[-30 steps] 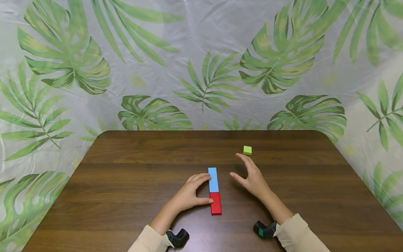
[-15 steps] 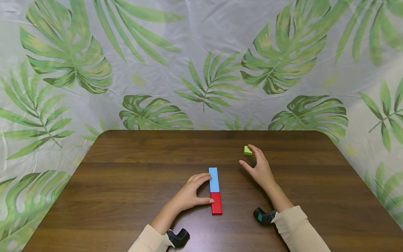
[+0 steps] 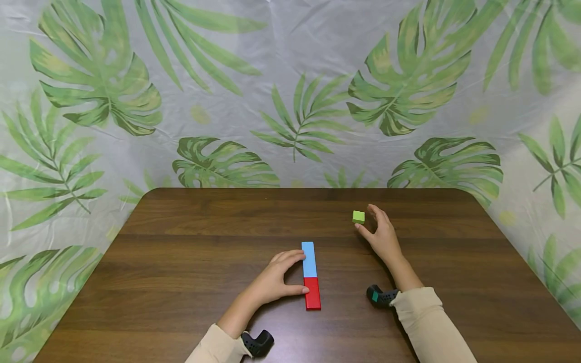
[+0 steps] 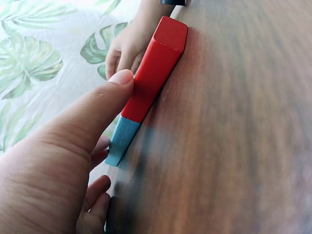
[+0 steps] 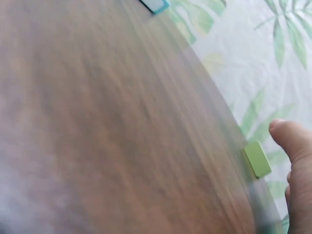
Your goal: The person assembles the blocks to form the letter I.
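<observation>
A light blue block [image 3: 309, 259] and a red block [image 3: 312, 294] lie end to end in one line on the table. My left hand [image 3: 270, 281] rests along their left side: the thumb [image 4: 119, 80] touches the red block and the fingertips are at the blue one. Farther back and to the right sits a small green block [image 3: 358, 217]. Around its right side reaches my right hand [image 3: 383, 237], thumb and fingers spread apart, with the thumb tip just in front of the block. Nothing is held in that hand; in the right wrist view its thumb [image 5: 290, 136] appears beside the green block.
The dark wooden table [image 3: 218, 222] ends at a far edge close behind the green block. Behind it hangs a leaf-patterned cloth [image 3: 290, 101]. Black wrist devices sit at the left wrist [image 3: 257, 344] and the right wrist [image 3: 381, 296].
My right hand has moved forward and to the right, from in front of the green block to its right side. The left hand and the blocks have stayed in place.
</observation>
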A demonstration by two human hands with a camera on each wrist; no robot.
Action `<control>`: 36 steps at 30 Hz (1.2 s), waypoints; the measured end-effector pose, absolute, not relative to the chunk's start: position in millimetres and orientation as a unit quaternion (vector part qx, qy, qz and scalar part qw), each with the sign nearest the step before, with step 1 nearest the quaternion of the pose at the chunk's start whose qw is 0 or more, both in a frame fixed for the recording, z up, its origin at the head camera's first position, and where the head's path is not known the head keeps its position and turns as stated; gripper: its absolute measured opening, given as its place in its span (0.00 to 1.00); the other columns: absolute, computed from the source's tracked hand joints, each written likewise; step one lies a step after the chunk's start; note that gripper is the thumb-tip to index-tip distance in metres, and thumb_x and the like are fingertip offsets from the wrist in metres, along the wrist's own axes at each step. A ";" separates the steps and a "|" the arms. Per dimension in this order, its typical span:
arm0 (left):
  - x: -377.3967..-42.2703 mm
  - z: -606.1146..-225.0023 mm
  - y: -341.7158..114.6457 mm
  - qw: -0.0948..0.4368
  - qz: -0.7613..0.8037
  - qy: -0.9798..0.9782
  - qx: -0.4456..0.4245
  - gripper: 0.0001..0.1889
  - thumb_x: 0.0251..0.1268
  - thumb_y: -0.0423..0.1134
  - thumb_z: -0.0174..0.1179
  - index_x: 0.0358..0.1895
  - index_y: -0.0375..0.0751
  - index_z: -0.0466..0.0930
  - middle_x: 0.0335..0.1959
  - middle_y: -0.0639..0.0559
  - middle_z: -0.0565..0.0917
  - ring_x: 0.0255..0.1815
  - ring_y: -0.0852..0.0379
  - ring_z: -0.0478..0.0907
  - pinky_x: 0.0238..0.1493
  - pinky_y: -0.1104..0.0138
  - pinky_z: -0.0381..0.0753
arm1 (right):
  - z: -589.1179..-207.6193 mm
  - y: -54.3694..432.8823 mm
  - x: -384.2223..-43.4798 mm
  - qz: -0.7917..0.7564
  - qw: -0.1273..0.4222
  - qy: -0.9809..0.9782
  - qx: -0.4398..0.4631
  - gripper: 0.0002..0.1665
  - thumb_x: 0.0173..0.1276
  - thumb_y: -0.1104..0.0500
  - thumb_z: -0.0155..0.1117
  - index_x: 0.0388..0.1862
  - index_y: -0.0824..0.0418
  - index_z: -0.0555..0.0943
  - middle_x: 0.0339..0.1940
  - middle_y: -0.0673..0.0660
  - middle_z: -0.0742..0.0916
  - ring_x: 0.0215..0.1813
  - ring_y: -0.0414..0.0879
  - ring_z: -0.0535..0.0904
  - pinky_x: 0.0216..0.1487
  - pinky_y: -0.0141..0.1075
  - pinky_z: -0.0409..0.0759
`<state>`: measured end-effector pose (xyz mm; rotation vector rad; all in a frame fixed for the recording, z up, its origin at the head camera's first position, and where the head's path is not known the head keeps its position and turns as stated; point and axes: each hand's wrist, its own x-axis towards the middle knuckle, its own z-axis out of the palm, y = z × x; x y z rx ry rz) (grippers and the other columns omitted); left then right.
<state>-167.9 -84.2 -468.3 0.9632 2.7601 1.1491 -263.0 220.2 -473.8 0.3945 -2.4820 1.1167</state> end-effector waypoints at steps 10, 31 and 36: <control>-167.9 -468.6 -84.3 0.000 0.367 0.877 0.309 0.37 0.46 0.53 0.67 0.61 0.44 0.67 0.63 0.53 0.65 0.64 0.53 0.56 0.60 0.57 0.59 | -472.5 225.2 -269.3 0.401 0.093 -0.904 0.118 0.44 0.60 0.50 0.62 0.67 0.70 0.54 0.62 0.70 0.66 0.61 0.64 0.61 0.57 0.55 0.61; -169.3 -470.5 -84.5 -0.003 0.365 0.878 0.311 0.37 0.46 0.53 0.67 0.61 0.44 0.67 0.62 0.54 0.65 0.64 0.53 0.56 0.60 0.58 0.59 | -474.1 223.1 -277.0 0.402 0.104 -0.905 0.097 0.27 0.61 0.64 0.61 0.59 0.69 0.67 0.51 0.67 0.75 0.53 0.60 0.69 0.53 0.52 0.65; -169.2 -470.2 -84.4 -0.004 0.365 0.878 0.311 0.37 0.46 0.53 0.67 0.61 0.43 0.67 0.62 0.53 0.65 0.63 0.53 0.57 0.60 0.58 0.59 | -473.4 222.0 -276.0 0.409 0.120 -0.899 0.098 0.25 0.60 0.64 0.62 0.56 0.69 0.70 0.48 0.66 0.75 0.50 0.59 0.71 0.51 0.51 0.67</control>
